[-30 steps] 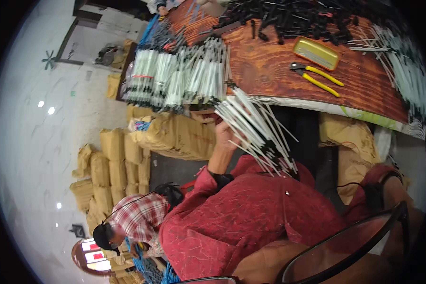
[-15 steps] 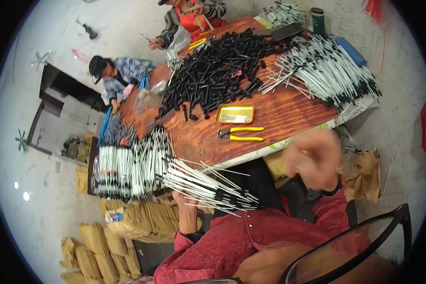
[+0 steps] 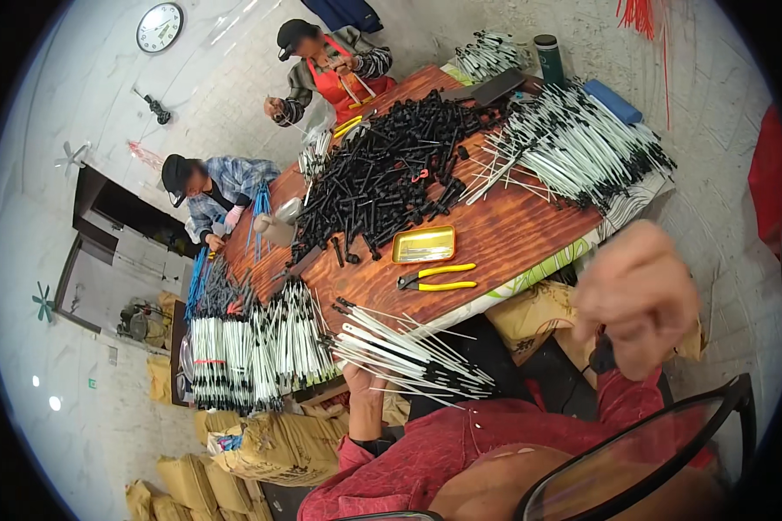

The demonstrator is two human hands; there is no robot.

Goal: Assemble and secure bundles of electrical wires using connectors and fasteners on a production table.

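Note:
My left hand [image 3: 365, 392] is closed around a loose bundle of thin white rods with black fittings [image 3: 417, 354], held low by my lap at the table's near edge. The rods fan out to the right above my red garment, and their black parts lie at different heights. My right hand [image 3: 639, 300] is raised at the right, apart from the bundle and slightly blurred. Its fingers are curled together, and whatever they may hold is hidden. Yellow-handled pliers [image 3: 439, 278] lie on the table nearest the bundle, beside a small yellow-rimmed tray [image 3: 424, 245].
A heap of black plastic fittings [image 3: 382, 169] covers the middle of the wooden table [image 3: 513, 243]. Piles of white rods lie at the right [image 3: 586, 148] and left [image 3: 252, 352]. Two people work across the table. Brown sacks [image 3: 287, 447] stand at the lower left.
The view has tipped upward, bringing a wall clock into sight. My right hand has swung right, farther from the rods. My left hand keeps its hold on the bundle.

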